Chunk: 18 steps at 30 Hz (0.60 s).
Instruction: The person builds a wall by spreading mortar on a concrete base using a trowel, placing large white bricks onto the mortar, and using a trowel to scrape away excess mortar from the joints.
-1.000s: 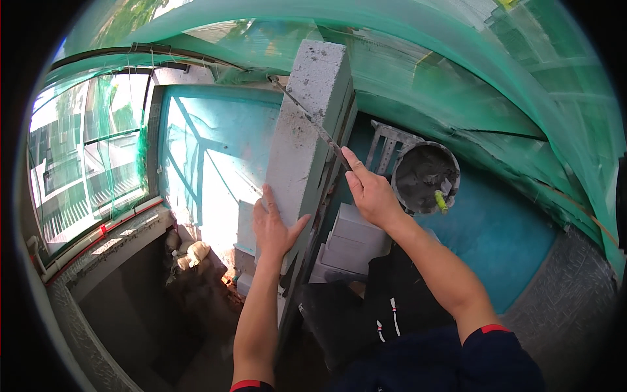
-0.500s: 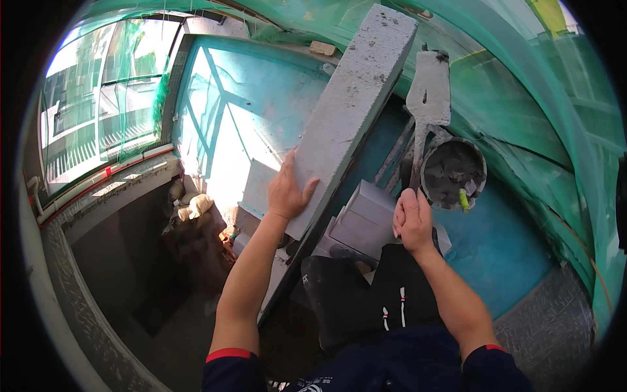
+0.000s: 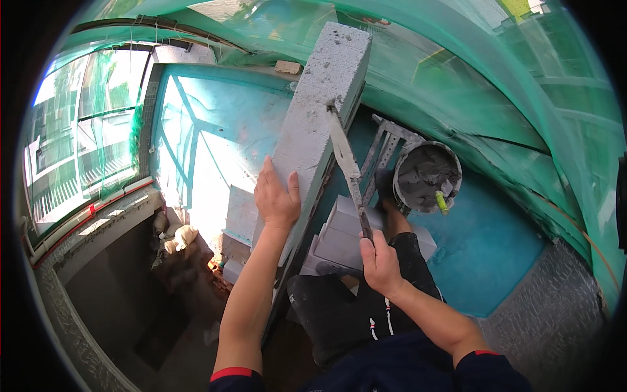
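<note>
A grey block wall (image 3: 310, 117) runs away from me, its pale top speckled with bits of mortar. My left hand (image 3: 276, 199) lies flat on that top, fingers stretched and thumb apart. In my right hand (image 3: 380, 264) is the handle of a mortar-coated trowel (image 3: 344, 147). Its blade shows nearly edge-on, and the far end, with a dark lump of mortar, overlaps the wall's right edge; whether it touches cannot be told. To the right of the trowel stands a bucket (image 3: 428, 176) of grey mortar, with a yellow-green handled tool (image 3: 442, 202) sticking out of it.
Light grey blocks (image 3: 343, 228) sit by my legs, beside a metal step stand (image 3: 392, 140). Green netting (image 3: 496, 98) hangs along the far and right sides. On the left, a dark opening (image 3: 124, 261) drops below a ledge with pale bags (image 3: 181, 238). A small brick (image 3: 288, 67) lies at the back.
The trowel has swung left from near the bucket to the wall and turned from flat to nearly edge-on. My left hand stays on the wall while the whole view has shifted.
</note>
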Motion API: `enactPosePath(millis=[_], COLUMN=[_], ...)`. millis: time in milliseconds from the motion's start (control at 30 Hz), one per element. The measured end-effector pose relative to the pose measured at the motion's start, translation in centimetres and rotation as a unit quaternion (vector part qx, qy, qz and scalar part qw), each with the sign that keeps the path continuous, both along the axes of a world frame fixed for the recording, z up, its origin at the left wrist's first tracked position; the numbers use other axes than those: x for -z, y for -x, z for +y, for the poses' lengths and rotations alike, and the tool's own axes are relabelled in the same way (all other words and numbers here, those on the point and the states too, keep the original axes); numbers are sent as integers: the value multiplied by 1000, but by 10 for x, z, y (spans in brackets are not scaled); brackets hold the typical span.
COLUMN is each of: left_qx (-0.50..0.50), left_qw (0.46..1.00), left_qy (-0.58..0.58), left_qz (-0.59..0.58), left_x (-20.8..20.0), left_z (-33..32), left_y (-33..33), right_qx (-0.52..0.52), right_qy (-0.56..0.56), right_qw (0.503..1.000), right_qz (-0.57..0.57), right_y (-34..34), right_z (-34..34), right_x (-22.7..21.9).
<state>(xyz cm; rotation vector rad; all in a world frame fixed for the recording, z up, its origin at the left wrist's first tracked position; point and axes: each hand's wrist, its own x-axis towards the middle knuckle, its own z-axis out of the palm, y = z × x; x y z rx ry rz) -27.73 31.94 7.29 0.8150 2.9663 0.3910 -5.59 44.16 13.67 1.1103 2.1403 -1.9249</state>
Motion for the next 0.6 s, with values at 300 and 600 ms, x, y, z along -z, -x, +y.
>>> enactPosePath(millis=[300,600], left_qx=[-29,-61], left_qw=[999,995], left_qy=[1,-17], left_qz=[-45,-74], left_x=[8,10], left_z=[8,7], left_y=[-7,-8], right_qx=[-129,-145], right_qy=[-53,-96], right_qw=[990,984], right_qz=[30,-29], right_y=[29,28], right_z=[11,5], right_x=[28,42])
